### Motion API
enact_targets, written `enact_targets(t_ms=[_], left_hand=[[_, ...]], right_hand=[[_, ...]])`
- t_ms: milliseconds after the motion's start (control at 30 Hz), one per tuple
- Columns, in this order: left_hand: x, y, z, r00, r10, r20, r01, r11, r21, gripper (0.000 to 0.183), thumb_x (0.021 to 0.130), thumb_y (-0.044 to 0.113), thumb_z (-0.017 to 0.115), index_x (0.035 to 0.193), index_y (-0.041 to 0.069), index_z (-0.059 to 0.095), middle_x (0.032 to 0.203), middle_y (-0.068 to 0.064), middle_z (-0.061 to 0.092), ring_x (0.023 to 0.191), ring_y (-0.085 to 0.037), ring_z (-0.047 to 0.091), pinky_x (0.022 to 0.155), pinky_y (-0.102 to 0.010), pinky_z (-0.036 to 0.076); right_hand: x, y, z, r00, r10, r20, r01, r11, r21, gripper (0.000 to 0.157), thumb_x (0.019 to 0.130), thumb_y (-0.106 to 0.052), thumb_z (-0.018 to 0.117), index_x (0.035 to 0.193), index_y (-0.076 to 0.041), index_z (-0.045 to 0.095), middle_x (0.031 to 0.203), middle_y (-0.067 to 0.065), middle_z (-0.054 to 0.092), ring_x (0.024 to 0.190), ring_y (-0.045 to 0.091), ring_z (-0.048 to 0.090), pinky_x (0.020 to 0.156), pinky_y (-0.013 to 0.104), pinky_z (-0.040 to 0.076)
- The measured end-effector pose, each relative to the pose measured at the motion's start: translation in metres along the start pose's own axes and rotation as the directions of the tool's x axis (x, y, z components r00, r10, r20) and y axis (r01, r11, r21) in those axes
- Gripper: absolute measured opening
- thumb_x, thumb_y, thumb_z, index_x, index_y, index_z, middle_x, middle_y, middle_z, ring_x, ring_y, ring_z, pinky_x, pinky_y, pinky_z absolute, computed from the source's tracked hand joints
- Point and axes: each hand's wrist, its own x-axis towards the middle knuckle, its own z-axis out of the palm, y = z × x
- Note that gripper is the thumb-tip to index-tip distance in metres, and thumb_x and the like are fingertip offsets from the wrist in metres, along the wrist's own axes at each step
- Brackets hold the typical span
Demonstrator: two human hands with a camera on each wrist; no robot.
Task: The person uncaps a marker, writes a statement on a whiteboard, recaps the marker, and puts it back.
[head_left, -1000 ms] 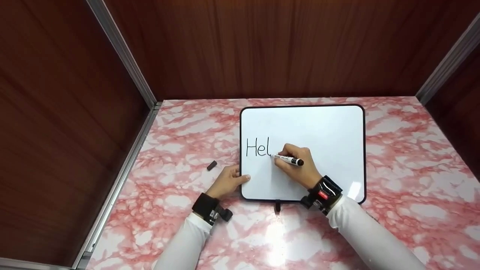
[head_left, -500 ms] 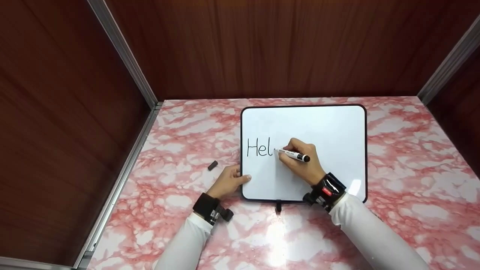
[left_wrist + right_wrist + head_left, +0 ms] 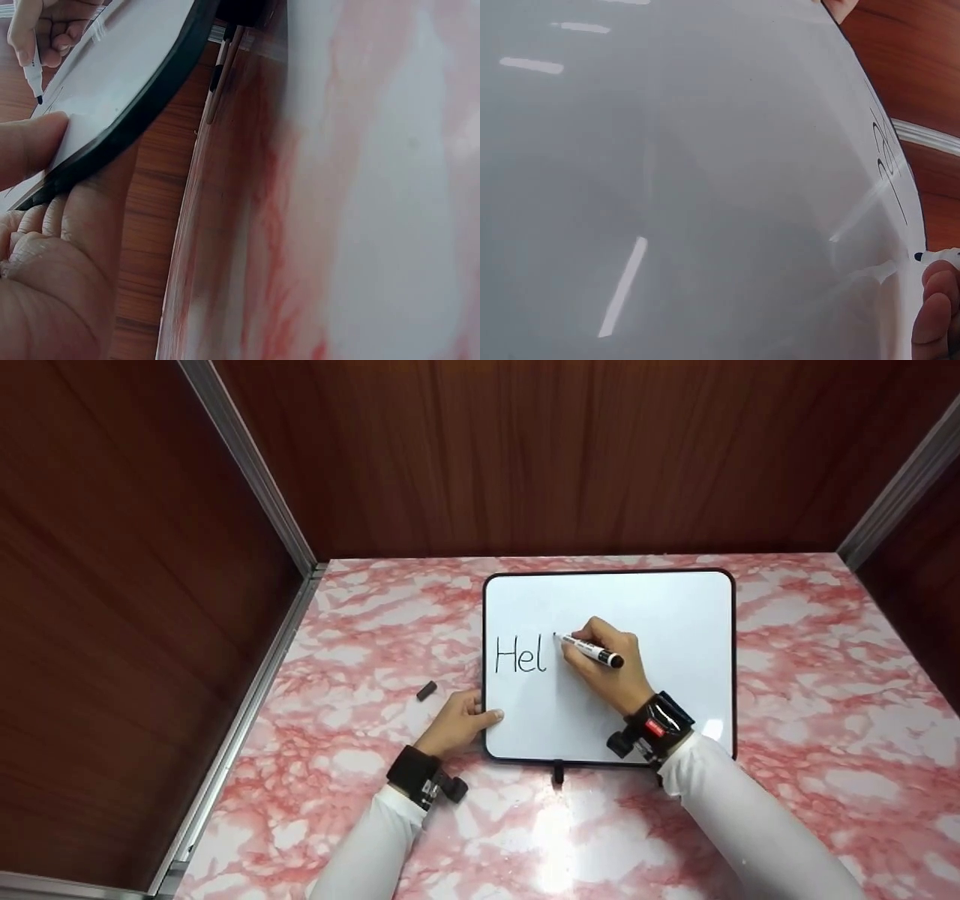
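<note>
A whiteboard [image 3: 660, 675] with a black frame carries the letters "Hel" in black on its left half. My left hand [image 3: 459, 724] grips the board's left edge, thumb on the white face and fingers beneath, as the left wrist view shows. In my right hand [image 3: 611, 660] is a white whiteboard marker [image 3: 592, 649] with a black end, pinched between thumb and fingers. Its dark tip [image 3: 919, 256] is right at the board's surface, to the right of the "l" and level with that letter's top.
On the table [image 3: 360, 757], patterned red and white, a small dark cap-like piece [image 3: 427, 691] lies left of the board. A black tab [image 3: 558, 771] sticks out from the board's lower edge. Dark wood panels [image 3: 570, 457] stand behind and at both sides.
The marker in my right hand has left the foot of the "l" and moved up and right to the height of the letter's top. My left hand keeps its grip on the board.
</note>
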Motion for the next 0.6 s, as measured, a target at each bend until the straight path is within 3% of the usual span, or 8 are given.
enact_targets(t_ms=[600], left_hand=[[0.0005,-0.0026,-0.0011,0.999,0.036,0.015,-0.036,0.999,0.002,0.033,0.102,-0.003,0.065,0.131,-0.018,0.065,0.115,-0.03,0.078,0.091,-0.01,0.077,0.085,-0.028,0.067]], right_hand=[[-0.0033,0.0013,0.0017,1.0,-0.023,0.017,0.023,1.0,0.0,0.014,0.084,-0.001,0.077,0.077,-0.002,0.066,0.071,0.011,0.076,0.058,0.003,0.052,0.055,0.01,0.038]])
